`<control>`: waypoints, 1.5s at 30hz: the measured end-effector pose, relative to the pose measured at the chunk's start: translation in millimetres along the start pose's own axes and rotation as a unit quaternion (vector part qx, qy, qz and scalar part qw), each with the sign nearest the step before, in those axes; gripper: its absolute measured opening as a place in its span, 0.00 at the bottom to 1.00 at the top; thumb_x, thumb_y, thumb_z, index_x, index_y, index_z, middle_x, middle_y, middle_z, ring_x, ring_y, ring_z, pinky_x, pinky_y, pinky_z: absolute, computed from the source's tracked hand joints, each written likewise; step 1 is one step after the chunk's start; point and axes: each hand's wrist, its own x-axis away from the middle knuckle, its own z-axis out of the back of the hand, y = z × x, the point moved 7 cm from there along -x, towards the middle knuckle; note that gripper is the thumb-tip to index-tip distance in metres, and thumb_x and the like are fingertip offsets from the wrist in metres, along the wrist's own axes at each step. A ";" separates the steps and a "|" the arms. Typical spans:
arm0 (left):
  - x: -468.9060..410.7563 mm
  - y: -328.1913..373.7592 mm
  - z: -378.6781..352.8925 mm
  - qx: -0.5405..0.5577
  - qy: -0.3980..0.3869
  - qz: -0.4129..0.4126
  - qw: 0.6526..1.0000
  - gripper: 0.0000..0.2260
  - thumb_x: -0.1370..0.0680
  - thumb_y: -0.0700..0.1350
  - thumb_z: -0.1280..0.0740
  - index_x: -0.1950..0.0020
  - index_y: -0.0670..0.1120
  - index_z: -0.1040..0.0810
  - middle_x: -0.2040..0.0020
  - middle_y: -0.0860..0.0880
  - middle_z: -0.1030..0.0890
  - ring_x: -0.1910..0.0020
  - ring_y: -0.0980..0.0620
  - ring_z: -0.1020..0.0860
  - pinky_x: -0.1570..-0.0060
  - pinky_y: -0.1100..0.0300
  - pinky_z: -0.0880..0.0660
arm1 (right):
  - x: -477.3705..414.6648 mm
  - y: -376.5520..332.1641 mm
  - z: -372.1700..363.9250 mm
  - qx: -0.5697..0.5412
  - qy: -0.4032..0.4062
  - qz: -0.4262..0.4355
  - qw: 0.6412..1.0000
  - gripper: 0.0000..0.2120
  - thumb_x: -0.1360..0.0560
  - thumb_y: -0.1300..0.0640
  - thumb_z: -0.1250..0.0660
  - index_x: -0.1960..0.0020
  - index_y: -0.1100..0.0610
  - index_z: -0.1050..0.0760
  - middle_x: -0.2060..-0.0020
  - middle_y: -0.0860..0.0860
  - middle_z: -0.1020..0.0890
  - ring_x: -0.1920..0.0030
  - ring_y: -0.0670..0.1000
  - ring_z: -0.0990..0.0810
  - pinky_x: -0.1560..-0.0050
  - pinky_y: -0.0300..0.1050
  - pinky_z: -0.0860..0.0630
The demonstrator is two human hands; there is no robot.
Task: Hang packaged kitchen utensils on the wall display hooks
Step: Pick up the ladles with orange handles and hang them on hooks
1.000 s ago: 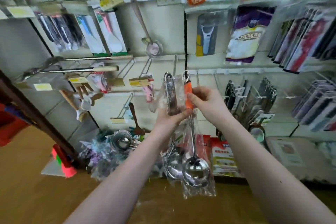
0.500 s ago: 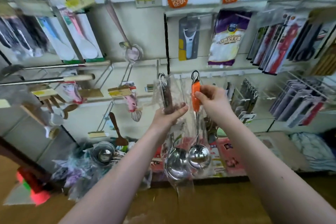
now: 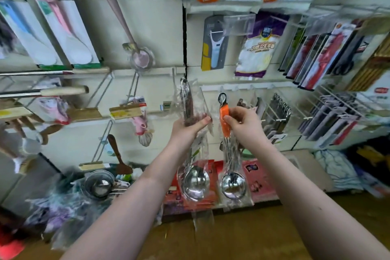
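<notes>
Two bagged ladles hang upright, loops topmost: the left hand (image 3: 187, 129) grips the brown-handled ladle (image 3: 188, 104), the right hand (image 3: 242, 125) pinches the orange-handled ladle (image 3: 224, 116), nearer the hook rail (image 3: 242, 87) above and beyond.

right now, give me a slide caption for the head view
Left hand grips a dark-handled packaged ladle, right hand pinches an orange-handled ladle, both upright before the wall display.
</notes>
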 end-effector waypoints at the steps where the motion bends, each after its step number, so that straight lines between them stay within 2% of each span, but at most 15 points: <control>1: -5.6 -4.0 1.0 0.000 0.008 0.003 1.000 0.11 0.28 0.43 0.27 0.46 0.45 0.20 0.57 0.57 0.18 0.64 0.68 0.21 0.66 0.75 0.28 | -3.5 6.5 -3.1 -0.004 -0.007 -0.007 1.000 0.07 0.22 0.63 0.37 0.53 0.53 0.23 0.57 0.50 0.18 0.55 0.48 0.19 0.56 0.35 0.24; 3: -15.9 -13.8 3.2 -0.005 0.024 0.006 1.000 0.13 0.28 0.45 0.26 0.45 0.46 0.19 0.56 0.57 0.18 0.59 0.66 0.22 0.58 0.69 0.28 | -9.5 19.3 -9.4 -0.011 -0.021 -0.017 1.000 0.07 0.22 0.63 0.37 0.52 0.53 0.23 0.58 0.48 0.19 0.57 0.46 0.20 0.62 0.30 0.25; 5: -25.3 -24.5 3.7 -0.009 0.039 0.017 0.999 0.14 0.28 0.45 0.26 0.44 0.46 0.20 0.55 0.56 0.19 0.57 0.63 0.22 0.55 0.66 0.28 | -17.0 35.0 -16.1 -0.009 -0.034 -0.028 0.999 0.07 0.22 0.64 0.37 0.50 0.55 0.23 0.58 0.48 0.19 0.58 0.45 0.21 0.64 0.28 0.27; 7: -36.5 -38.0 2.5 -0.011 0.052 0.032 0.998 0.14 0.27 0.45 0.27 0.44 0.46 0.22 0.55 0.56 0.20 0.57 0.63 0.24 0.59 0.69 0.30 | -26.7 55.5 -23.3 0.003 -0.046 -0.047 0.998 0.07 0.22 0.63 0.37 0.47 0.58 0.22 0.55 0.50 0.18 0.55 0.48 0.20 0.57 0.32 0.25; 10: -51.8 -55.6 0.4 -0.024 0.070 0.056 0.996 0.13 0.27 0.45 0.27 0.45 0.45 0.23 0.53 0.54 0.20 0.57 0.62 0.23 0.63 0.69 0.31 | -39.9 84.4 -34.7 -0.012 -0.073 -0.081 0.994 0.08 0.22 0.63 0.37 0.46 0.58 0.21 0.53 0.50 0.17 0.51 0.50 0.20 0.47 0.44 0.25; 13: -67.3 -73.3 -2.1 -0.040 0.074 0.090 0.992 0.16 0.29 0.47 0.26 0.44 0.46 0.22 0.48 0.51 0.18 0.51 0.54 0.21 0.54 0.64 0.28 | -49.8 104.7 -46.2 -0.022 -0.099 -0.107 0.989 0.07 0.22 0.62 0.37 0.48 0.55 0.22 0.55 0.47 0.19 0.53 0.46 0.21 0.49 0.40 0.27; 16: -78.5 -89.6 -2.4 -0.045 0.082 0.113 0.989 0.14 0.28 0.47 0.27 0.45 0.46 0.22 0.51 0.53 0.20 0.54 0.56 0.23 0.48 0.60 0.31 | -58.4 124.7 -58.4 0.002 -0.120 -0.118 0.986 0.07 0.22 0.62 0.36 0.48 0.55 0.21 0.56 0.46 0.20 0.54 0.46 0.22 0.48 0.40 0.27; 20: -84.5 -110.8 2.2 -0.047 0.080 0.122 0.988 0.18 0.27 0.47 0.27 0.40 0.44 0.22 0.47 0.52 0.20 0.52 0.60 0.24 0.51 0.62 0.30 | -59.6 147.0 -72.5 -0.014 -0.149 -0.119 0.982 0.07 0.22 0.63 0.37 0.52 0.54 0.21 0.58 0.46 0.18 0.56 0.45 0.21 0.55 0.33 0.28; 24: -85.3 -126.9 6.4 -0.058 0.072 0.131 0.987 0.18 0.26 0.48 0.28 0.40 0.42 0.23 0.45 0.50 0.19 0.49 0.58 0.23 0.50 0.61 0.29 | -58.9 164.3 -84.3 -0.024 -0.172 -0.134 0.976 0.07 0.22 0.62 0.37 0.51 0.53 0.22 0.57 0.46 0.18 0.55 0.45 0.20 0.57 0.34 0.28; 28: -89.0 -136.1 7.5 -0.070 0.072 0.139 0.985 0.12 0.25 0.46 0.29 0.47 0.40 0.21 0.49 0.49 0.17 0.52 0.60 0.21 0.55 0.64 0.30 | -61.6 180.4 -92.4 -0.020 -0.183 -0.165 0.969 0.07 0.22 0.61 0.37 0.51 0.51 0.23 0.59 0.41 0.20 0.57 0.39 0.23 0.62 0.30 0.33; 30: -92.3 -139.7 8.8 -0.069 0.089 0.144 0.983 0.08 0.26 0.45 0.29 0.49 0.44 0.20 0.53 0.52 0.17 0.56 0.62 0.20 0.58 0.66 0.29 | -64.3 188.2 -96.8 -0.026 -0.190 -0.182 0.965 0.08 0.21 0.62 0.38 0.51 0.50 0.24 0.59 0.41 0.21 0.57 0.40 0.24 0.61 0.30 0.33; 33: -98.6 -144.6 9.2 -0.069 0.108 0.152 0.980 0.08 0.27 0.45 0.27 0.49 0.48 0.20 0.57 0.56 0.17 0.60 0.64 0.20 0.61 0.68 0.29 | -69.8 195.1 -100.9 -0.022 -0.190 -0.189 0.963 0.08 0.21 0.62 0.38 0.52 0.50 0.24 0.59 0.42 0.20 0.56 0.42 0.23 0.59 0.32 0.30; 36: -106.6 -148.5 9.2 -0.069 0.122 0.158 0.978 0.10 0.28 0.44 0.27 0.48 0.46 0.20 0.55 0.53 0.17 0.58 0.59 0.21 0.59 0.65 0.28 | -77.2 200.7 -102.4 -0.024 -0.177 -0.193 0.965 0.07 0.22 0.62 0.37 0.50 0.53 0.23 0.59 0.43 0.21 0.56 0.43 0.23 0.55 0.35 0.28; 38: -112.2 -150.1 9.5 -0.069 0.135 0.166 0.974 0.11 0.28 0.44 0.26 0.48 0.45 0.20 0.54 0.51 0.17 0.56 0.56 0.20 0.59 0.65 0.28 | -83.8 203.2 -102.5 -0.021 -0.168 -0.189 0.967 0.08 0.22 0.63 0.37 0.46 0.57 0.22 0.58 0.45 0.21 0.56 0.45 0.23 0.53 0.36 0.30; 45: -128.2 -151.7 6.4 -0.089 0.131 0.166 0.973 0.05 0.27 0.43 0.27 0.53 0.48 0.22 0.58 0.54 0.20 0.58 0.60 0.23 0.62 0.68 0.32 | -99.2 212.3 -106.0 -0.020 -0.158 -0.163 0.974 0.08 0.22 0.63 0.37 0.45 0.60 0.21 0.56 0.48 0.20 0.52 0.47 0.23 0.51 0.37 0.32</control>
